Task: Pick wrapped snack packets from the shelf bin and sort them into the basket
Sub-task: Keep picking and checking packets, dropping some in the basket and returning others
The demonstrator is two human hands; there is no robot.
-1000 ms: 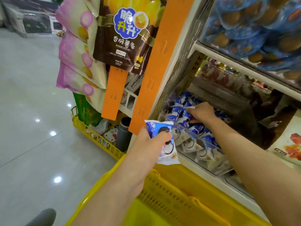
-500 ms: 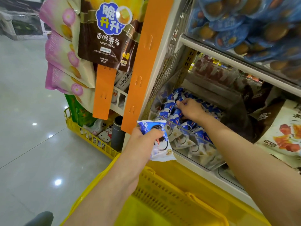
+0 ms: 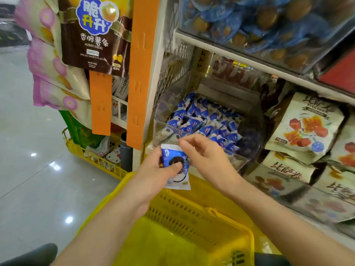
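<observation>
The brown glossy hanging bag (image 3: 96, 35) carries "脆升升" on its blue badge, with "香脆薯条" and "POTATO STICKS" beneath. The cream snack packs (image 3: 288, 169) on the right shelf read "比萨卷".

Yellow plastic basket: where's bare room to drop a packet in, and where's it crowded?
The yellow plastic basket has a bare floor between its slotted far wall and right rim, under both forearms. Crowded: the clear shelf bin is heaped with blue-and-white snack packets, and the left hand holds one packet just above the far wall.

Glossy film snack packet (image 3: 175, 166), clear plastic bin (image 3: 240, 162), perforated yellow plastic basket (image 3: 194, 223).
</observation>
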